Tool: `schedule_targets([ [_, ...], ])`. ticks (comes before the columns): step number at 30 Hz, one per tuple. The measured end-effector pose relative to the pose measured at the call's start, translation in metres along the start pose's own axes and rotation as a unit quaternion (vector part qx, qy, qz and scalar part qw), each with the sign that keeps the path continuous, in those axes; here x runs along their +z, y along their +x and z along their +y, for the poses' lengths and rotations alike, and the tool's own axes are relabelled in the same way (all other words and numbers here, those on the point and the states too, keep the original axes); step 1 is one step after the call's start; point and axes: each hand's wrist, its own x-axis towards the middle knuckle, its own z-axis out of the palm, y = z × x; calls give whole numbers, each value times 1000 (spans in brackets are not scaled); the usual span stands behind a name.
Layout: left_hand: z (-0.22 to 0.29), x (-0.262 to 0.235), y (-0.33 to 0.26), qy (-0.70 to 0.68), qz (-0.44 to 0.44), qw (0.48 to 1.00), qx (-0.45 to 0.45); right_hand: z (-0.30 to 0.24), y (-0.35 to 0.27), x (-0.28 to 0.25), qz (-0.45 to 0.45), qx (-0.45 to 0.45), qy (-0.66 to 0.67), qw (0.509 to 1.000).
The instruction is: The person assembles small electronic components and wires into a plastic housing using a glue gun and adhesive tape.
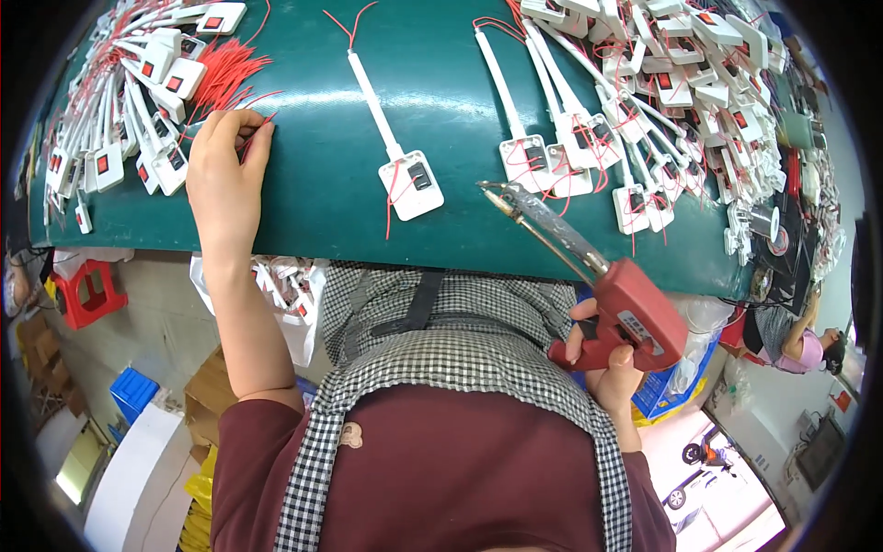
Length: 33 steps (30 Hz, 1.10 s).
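My right hand [602, 361] is wrapped round the grip of a red soldering gun [641, 311], held low at the table's front edge. Its metal tip points up and left, toward the middle of the table. At the left, my left hand [225, 170] is closed in a pinch, and a thin red wire [269, 119] shows at its fingertips. Just beyond that hand lies a bundle of cut red wires [225, 78]. Between my hands, a white switch housing [411, 187] with a black switch lies open-backed, its white stem pointing away and red wires coming out.
White switch pieces with red rockers [101, 166] are heaped at the far left of the green table [313, 207]. More open housings [529, 161] lie right of centre, beside a big pile [699, 83]. A solder spool [765, 221] stands at the right; another person [796, 345] is beyond.
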Motion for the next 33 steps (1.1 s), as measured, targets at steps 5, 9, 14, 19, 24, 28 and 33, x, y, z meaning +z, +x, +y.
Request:
schedule_targets([
  [5,-7,2,3,-14,-20,1000,8,1,-4,-4,-56,30,1,998],
  [9,-10,-3,0,-89,26,995,-28,1,-5,-5,-66,44,13,997],
  [14,48,-2,-17,-220,-35,973,52,1,-1,-2,-25,35,3,999],
  [19,71,25,-36,-220,-62,960,161,-3,5,7,-13,25,-15,999],
  [24,77,28,-39,-163,-41,969,181,-4,10,10,-30,26,-12,999],
  [28,80,37,-41,-96,1,976,196,-3,15,12,-36,27,-22,999],
  [33,80,39,-41,-83,17,977,195,-5,20,17,-47,35,-15,998],
])
